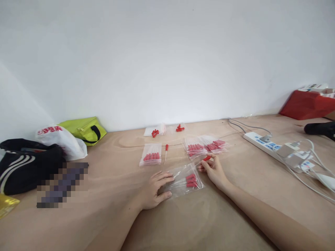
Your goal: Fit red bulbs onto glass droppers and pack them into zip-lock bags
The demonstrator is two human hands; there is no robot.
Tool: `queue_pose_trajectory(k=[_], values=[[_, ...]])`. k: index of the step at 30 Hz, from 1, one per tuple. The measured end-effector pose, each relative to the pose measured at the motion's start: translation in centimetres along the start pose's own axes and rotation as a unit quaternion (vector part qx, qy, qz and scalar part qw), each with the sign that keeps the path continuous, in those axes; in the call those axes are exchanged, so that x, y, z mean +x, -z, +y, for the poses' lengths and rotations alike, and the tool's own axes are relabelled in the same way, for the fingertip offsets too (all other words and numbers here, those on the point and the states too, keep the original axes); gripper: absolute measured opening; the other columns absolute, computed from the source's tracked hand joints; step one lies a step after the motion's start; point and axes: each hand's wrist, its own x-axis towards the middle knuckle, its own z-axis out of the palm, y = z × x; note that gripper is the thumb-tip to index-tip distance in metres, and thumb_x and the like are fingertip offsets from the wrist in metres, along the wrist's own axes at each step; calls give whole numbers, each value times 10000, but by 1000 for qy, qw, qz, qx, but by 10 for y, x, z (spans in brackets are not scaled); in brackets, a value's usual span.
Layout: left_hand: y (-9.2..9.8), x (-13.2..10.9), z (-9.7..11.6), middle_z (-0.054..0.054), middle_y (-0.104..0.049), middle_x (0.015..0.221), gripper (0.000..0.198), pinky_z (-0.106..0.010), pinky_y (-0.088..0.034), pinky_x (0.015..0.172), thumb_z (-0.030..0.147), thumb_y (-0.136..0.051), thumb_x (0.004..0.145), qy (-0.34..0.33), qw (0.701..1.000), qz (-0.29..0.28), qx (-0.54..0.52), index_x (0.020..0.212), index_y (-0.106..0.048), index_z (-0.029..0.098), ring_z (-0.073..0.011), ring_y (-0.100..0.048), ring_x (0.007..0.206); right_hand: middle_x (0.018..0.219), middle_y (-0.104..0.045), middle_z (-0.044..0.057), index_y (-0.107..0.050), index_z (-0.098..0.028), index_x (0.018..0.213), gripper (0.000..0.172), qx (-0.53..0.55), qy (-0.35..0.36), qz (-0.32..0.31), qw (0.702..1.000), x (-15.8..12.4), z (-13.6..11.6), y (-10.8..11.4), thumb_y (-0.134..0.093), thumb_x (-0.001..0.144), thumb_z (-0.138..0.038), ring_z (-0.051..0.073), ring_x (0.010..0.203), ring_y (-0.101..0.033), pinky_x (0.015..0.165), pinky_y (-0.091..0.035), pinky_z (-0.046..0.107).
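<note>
My left hand (pixel 158 188) lies with its fingers spread on the left end of a clear zip bag (pixel 180 172) that holds several red-bulbed droppers. Just right of that bag, my right hand (pixel 213 170) pinches a dropper by its red bulb (pixel 206 158); its tube is hard to make out. Behind my left hand is another bag of droppers (pixel 151 154), with a single dropper (pixel 166 150) lying beside it. More bagged droppers (pixel 195 148) lie behind my right hand.
Two small bags with red bulbs (pixel 155 133) lie near the wall. A white power strip (pixel 264 144) with plugs and cables is at the right, a red bag (pixel 303 104) beyond it. At the left are a black bag (pixel 31 167), a white plastic bag (pixel 62 141) and a yellow-green bag (pixel 83 129).
</note>
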Motion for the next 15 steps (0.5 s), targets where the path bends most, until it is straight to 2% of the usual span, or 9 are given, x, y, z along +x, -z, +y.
queue_pose_trajectory(k=[4,9,15], values=[[0,0,1,-36,-459,1297,497,-456,-239,1043,356,-525,799,2,1000,14,1,1267,-384,270,-222,-374,1215,640,-566,-28,-463,-199,855,469,-20,-19,-35,999,-1,1,-2,-657,564,-511,117,511,-554,523,-471,278],[0,0,0,-40,-450,1305,496,-456,-232,1049,362,-522,799,11,1000,10,4,1265,-386,259,-227,-366,1223,611,-588,-10,-589,-160,745,334,-132,-6,-73,989,-3,4,-2,-690,564,-422,91,472,-488,460,-396,229],[0,1,0,-48,-451,1303,497,-450,-237,1048,350,-518,801,8,1000,6,11,1266,-380,246,-223,-365,1224,677,-660,34,-617,-157,739,325,-140,-28,-151,978,-4,7,-4,-663,601,-447,153,578,-592,536,-469,271]])
